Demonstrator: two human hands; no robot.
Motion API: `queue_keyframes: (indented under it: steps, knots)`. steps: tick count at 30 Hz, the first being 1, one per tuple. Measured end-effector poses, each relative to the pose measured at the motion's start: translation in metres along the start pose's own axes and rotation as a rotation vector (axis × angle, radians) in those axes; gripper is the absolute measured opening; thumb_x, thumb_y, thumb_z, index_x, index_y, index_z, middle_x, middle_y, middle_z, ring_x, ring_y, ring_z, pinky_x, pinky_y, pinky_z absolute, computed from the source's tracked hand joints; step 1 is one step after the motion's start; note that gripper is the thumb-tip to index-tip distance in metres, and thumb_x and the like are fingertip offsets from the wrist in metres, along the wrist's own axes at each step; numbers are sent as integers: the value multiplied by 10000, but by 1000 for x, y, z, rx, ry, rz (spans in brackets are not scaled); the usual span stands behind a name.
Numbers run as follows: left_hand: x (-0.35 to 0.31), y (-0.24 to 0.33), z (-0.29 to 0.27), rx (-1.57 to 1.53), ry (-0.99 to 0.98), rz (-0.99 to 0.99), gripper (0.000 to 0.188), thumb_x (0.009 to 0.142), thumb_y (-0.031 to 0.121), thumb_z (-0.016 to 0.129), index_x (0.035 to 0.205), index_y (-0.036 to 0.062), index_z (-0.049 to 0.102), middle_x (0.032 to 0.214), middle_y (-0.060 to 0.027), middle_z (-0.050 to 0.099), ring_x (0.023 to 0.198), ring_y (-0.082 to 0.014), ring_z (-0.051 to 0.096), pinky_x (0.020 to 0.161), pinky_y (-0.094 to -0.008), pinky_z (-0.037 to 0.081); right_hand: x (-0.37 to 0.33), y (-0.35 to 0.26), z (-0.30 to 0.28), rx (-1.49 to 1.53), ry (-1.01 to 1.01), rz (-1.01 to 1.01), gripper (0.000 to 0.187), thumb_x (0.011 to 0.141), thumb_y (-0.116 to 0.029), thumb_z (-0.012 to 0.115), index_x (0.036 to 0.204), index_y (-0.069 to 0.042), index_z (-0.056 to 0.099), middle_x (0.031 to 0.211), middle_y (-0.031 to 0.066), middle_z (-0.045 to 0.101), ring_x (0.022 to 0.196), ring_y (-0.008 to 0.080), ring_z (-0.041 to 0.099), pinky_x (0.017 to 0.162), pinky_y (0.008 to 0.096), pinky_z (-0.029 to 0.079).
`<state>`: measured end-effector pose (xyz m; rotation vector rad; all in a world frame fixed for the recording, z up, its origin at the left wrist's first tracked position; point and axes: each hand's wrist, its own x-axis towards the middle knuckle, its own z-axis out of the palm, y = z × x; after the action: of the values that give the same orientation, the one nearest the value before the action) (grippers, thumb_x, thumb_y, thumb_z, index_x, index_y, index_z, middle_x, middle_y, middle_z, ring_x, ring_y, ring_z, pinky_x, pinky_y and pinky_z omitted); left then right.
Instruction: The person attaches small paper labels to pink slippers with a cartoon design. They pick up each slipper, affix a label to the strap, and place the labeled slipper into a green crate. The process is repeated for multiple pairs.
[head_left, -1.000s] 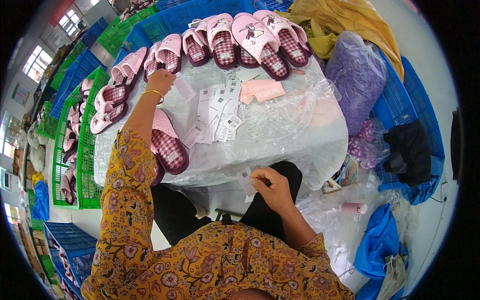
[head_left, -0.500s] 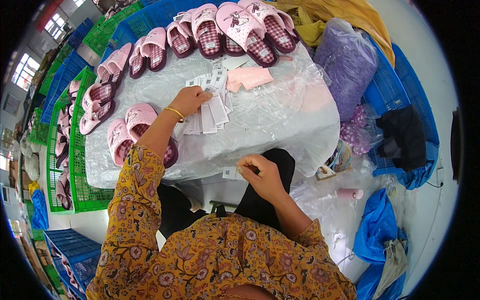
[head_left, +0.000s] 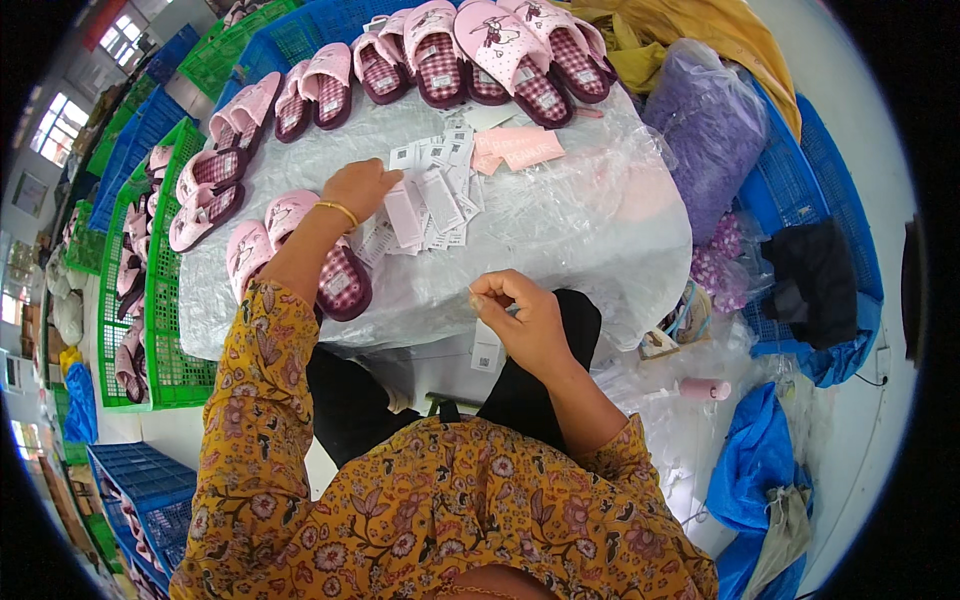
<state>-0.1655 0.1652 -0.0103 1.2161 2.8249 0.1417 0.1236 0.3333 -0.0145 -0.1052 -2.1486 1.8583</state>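
Note:
Over a pile of white printed paper tags (head_left: 445,205) on the plastic-wrapped table, my left hand (head_left: 360,190) has its fingers closed on the top end of one pale tag (head_left: 403,213). My right hand (head_left: 522,322) is pinched in front of the table's near edge, above my lap. A white tag (head_left: 486,348) hangs just below it, and a thin light tip shows at its fingertips, too small to name. A pair of pink slippers (head_left: 290,218) with checked insoles lies by my left forearm, which partly covers them.
More pink slippers (head_left: 437,70) line the table's far and left edges. Pink paper pieces (head_left: 530,147) lie beyond the tags. Green crates (head_left: 178,290) stand left. A purple bagged bundle (head_left: 705,130) and blue crates (head_left: 830,200) are right; a pink thread spool (head_left: 703,388) lies lower right.
My left hand has shifted slightly left and up across the pile, with a tag now at its fingertips. My right hand has risen, and its tag has swung from sideways to hanging down.

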Motion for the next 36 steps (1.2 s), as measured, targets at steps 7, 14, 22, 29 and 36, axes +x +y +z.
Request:
queue_keyframes:
  steps: [7, 14, 22, 29, 36]
  knots:
    - [-47, 65, -43, -390, 112, 36, 360, 960, 350, 559, 888, -2, 591, 791, -220, 641, 763, -392, 624, 687, -452, 474, 19, -10, 4, 226, 11, 147, 390, 868, -96, 688, 1215, -1, 538, 857, 51, 642, 736, 82, 575, 647, 258, 480]
    - [-76, 106, -51, -567, 64, 123, 309, 949, 317, 604, 874, 18, 574, 724, -176, 610, 679, -349, 589, 610, -408, 454, 42, -12, 15, 432, -52, 239, 388, 862, -71, 700, 1211, 2, 547, 848, -1, 593, 753, 58, 522, 672, 212, 409]
    - [-80, 110, -41, -602, 37, 167, 311, 951, 321, 606, 865, 25, 566, 710, -162, 587, 648, -319, 564, 596, -392, 441, 39, -8, 13, 460, -17, 308, 326, 818, -56, 720, 1111, 12, 595, 813, -2, 586, 736, 66, 517, 660, 221, 412]
    - [-82, 117, -41, -615, 27, 198, 283, 958, 269, 604, 853, 10, 563, 686, -115, 558, 641, -212, 512, 598, -344, 432, 40, -4, 10, 473, -28, 364, 280, 829, -27, 706, 1085, -11, 594, 838, -26, 583, 754, 51, 521, 684, 209, 415]
    - [-83, 116, -32, -741, -70, 88, 287, 954, 292, 618, 898, 11, 606, 719, -106, 613, 631, -190, 576, 586, -322, 455, 36, 2, 9, 524, -29, 389, 265, 819, 1, 701, 1063, -24, 602, 833, -34, 576, 737, 44, 510, 672, 200, 406]
